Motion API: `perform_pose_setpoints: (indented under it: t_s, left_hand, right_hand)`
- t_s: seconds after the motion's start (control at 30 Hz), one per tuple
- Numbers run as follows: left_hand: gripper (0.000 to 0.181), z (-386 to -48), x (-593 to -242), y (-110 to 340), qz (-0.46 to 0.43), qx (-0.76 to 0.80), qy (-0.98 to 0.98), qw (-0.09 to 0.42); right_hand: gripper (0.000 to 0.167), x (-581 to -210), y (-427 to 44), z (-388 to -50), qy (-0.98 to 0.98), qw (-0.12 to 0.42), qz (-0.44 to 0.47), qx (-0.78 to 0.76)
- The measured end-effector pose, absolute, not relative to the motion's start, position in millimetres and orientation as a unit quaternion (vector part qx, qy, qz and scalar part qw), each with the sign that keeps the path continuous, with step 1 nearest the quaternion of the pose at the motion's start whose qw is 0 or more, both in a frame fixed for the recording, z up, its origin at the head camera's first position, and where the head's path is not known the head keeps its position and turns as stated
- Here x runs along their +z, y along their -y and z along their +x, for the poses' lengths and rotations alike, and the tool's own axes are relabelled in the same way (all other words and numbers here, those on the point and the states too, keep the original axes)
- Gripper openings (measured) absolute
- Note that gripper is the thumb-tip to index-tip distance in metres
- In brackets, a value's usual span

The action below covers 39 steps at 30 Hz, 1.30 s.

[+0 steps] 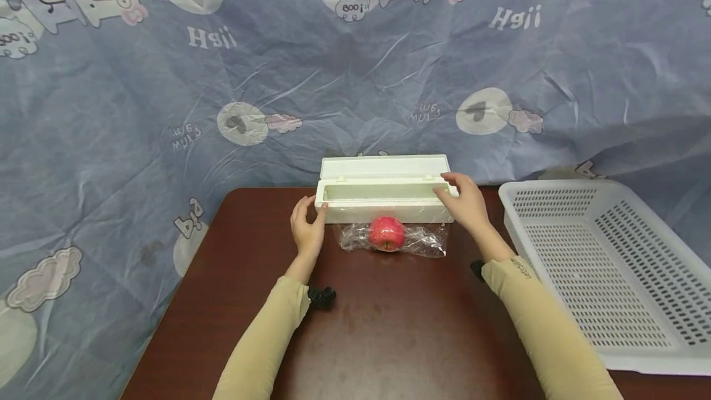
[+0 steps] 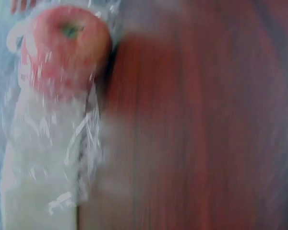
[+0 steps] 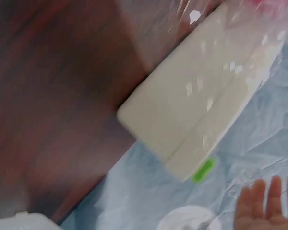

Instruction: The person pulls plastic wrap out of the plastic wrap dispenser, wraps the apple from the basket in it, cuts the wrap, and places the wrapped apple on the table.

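A long white cling film box stands at the table's back edge, its lid tipped back. Clear plastic film hangs from its front and lies around a red apple. My left hand is at the box's left end, fingers loosely bent and thumb by the front corner. Over the right end is my right hand, thumb and fingers spread apart. The right wrist view shows its fingers extended, away from the box. In the left wrist view the apple appears blurred under film.
A white perforated plastic basket stands on the right side of the dark wooden table. Behind the table hangs a blue-grey printed cloth. Each wrist wears a black strap.
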<state>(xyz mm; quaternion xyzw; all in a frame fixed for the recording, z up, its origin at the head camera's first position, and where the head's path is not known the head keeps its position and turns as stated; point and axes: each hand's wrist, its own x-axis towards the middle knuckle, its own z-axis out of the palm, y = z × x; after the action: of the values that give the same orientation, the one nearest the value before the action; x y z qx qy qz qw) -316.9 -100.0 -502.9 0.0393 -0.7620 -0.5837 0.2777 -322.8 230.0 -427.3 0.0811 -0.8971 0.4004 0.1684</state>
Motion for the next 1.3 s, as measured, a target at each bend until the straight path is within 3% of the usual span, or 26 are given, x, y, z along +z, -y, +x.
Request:
perform_pose_setpoints:
  t_s: [0.13,0.33,0.67,0.9,1.1,1.3]
  left_hand:
    - [0.035,-309,-500,84,-0.054,-0.57,0.761,0.306]
    - [0.044,-302,-502,62,-0.153,-0.598,0.754,0.225]
    - [0.062,-297,-518,50,-0.146,-0.589,0.79,0.091]
    - [0.07,-299,-515,47,-0.159,-0.587,0.793,0.01]
    - [0.063,-284,-492,47,-0.195,-0.599,0.777,-0.013]
    - [0.061,-279,-493,49,-0.199,-0.586,0.785,-0.01]
  right_hand:
    - [0.052,-432,-216,-311,0.878,0.141,0.132,0.438]
    - [0.06,-451,-202,-298,0.866,0.068,0.181,0.461]
    - [0.066,-486,-195,-298,0.828,0.026,0.219,0.515]
    - [0.068,-489,-185,-302,0.835,-0.006,0.241,0.495]
    - [0.066,-483,-178,-297,0.829,-0.021,0.257,0.497]
    - [0.064,-497,-181,-303,0.816,-0.003,0.291,0.499]
